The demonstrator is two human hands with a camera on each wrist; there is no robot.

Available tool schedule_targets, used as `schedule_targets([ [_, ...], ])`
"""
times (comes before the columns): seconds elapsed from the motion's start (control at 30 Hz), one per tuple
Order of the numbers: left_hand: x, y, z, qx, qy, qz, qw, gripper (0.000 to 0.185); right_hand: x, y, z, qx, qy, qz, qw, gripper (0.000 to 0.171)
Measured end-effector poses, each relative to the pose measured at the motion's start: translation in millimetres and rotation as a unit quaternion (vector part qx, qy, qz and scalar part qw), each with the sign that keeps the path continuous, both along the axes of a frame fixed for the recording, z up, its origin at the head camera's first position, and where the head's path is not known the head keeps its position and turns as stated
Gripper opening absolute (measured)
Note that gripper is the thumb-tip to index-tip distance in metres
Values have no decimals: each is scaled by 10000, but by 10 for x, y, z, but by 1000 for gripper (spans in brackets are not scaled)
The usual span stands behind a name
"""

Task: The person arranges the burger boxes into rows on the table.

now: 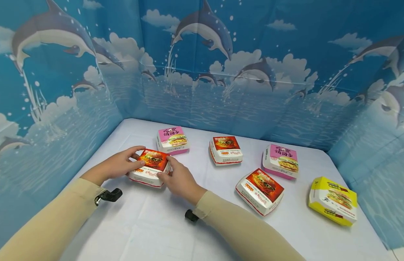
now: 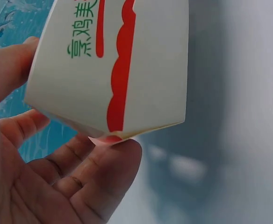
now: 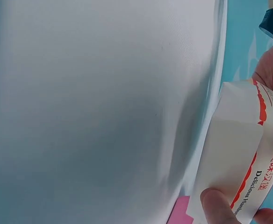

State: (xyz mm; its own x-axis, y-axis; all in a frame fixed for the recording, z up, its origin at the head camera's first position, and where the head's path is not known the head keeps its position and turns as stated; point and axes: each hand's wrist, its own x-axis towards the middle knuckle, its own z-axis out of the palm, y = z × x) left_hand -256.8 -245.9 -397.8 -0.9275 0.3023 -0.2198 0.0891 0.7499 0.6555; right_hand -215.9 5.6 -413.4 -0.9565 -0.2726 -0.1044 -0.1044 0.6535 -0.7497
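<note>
A red-topped white burger box [image 1: 154, 160] is between the two hands on the left side of the table. My left hand [image 1: 121, 166] grips its left side, with the thumb reaching onto the top face. The right hand [image 1: 182, 181] holds the opposite side, thumb at the front corner and fingers at the back edge. In the left wrist view, fingers bend around a lower corner of the white box [image 2: 75, 79], and a shadow falls on the cloth beside it. The right wrist view has the same box [image 3: 230, 135] with a thumb [image 3: 216, 205] pressed on its side.
Behind the held box stands a pink burger box [image 1: 173, 140]. Toward the right are two more red-topped boxes [image 1: 225, 150] [image 1: 260, 191], another pink box [image 1: 280, 161] and a yellow one [image 1: 333, 201]. Dolphin-print curtains [image 1: 202, 94] enclose the white table [image 1: 149, 232].
</note>
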Motion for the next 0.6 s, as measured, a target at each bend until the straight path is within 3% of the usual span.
schedule_targets([
  [0.6, 49, 280, -29, 355, -190, -239, 9989, 80, 53, 324, 44, 124, -209, -55, 9997, 80],
])
